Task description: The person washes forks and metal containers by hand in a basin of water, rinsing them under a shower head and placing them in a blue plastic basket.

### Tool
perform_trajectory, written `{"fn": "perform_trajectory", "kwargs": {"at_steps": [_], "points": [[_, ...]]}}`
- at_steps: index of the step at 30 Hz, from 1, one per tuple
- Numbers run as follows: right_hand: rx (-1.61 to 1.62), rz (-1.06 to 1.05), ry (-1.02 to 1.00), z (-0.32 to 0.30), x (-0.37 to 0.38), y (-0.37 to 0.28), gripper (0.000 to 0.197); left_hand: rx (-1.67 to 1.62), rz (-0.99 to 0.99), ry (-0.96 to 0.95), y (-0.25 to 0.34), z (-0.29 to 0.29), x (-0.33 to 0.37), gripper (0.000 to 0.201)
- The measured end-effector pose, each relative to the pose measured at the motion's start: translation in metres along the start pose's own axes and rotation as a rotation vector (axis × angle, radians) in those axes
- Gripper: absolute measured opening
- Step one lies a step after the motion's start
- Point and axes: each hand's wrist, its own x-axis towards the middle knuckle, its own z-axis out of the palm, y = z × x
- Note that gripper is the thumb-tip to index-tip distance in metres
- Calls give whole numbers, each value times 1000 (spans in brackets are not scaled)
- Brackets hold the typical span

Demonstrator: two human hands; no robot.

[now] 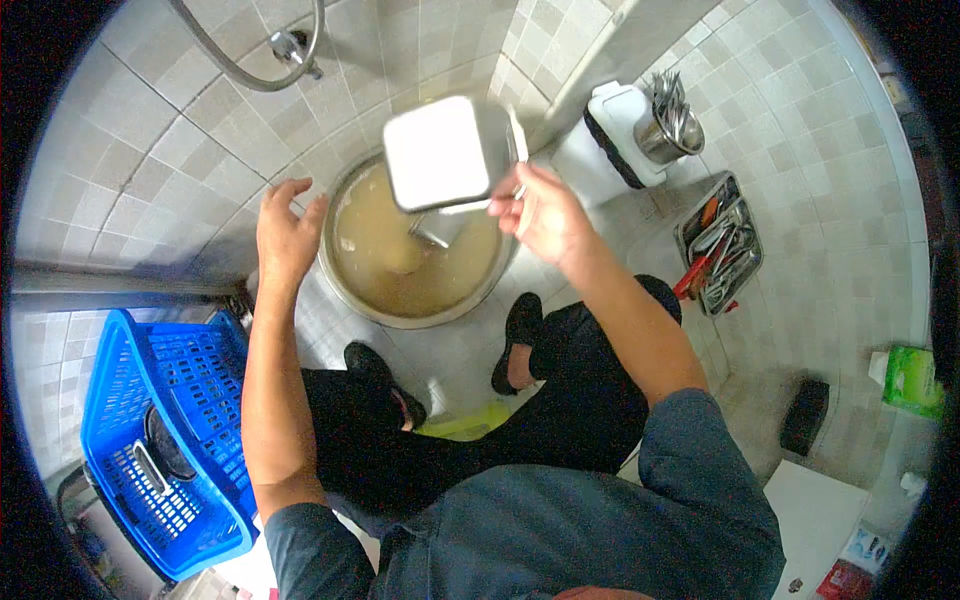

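A square white dish [437, 152], blurred by motion, is tilted above the far side of a round metal basin [400, 319]. My right hand [548, 215] pinches its right edge, where pale strips show; whether these belong to a second piece I cannot tell. Cloudy, yellowish water fills much of the basin. In it sit a pale roundish lump [403, 254] and a shiny flat-edged piece [436, 230], both partly under the surface. Over the basin's left rim, my left hand [287, 235] is raised with fingers apart and nothing in it.
At the left stands a blue plastic basket [112, 400] holding a dark handled pan [168, 440]. Right of the basin are a white box [615, 105], a metal pot [682, 140] of cutlery and a tray [758, 240] of utensils. A hose [235, 72] hangs by the wall tap [290, 45].
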Motion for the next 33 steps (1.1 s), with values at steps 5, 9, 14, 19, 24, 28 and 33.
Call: {"fn": "perform_trajectory", "kwargs": {"at_steps": [5,9,14,19,24,28,33], "points": [[-120,71,282,19,-1,0,31,-20,-5,-36,-3,1,2,32],[-34,-34,93,-1,9,2,36,-37,-67,-54,-3,-3,2,32],[-17,111,223,-26,18,7,40,-59,-56,-94,12,5,8,34],[-84,78,78,-1,7,11,33,-138,-71,-83,-6,2,5,33],[-302,215,445,-3,18,31,33,-119,-90,-107,-10,5,5,32],[-190,215,-16,27,5,32,30,-100,-133,-127,-35,-3,7,36],[-272,193,329,33,18,51,31,-137,-244,-194,-41,-11,9,36]]}}
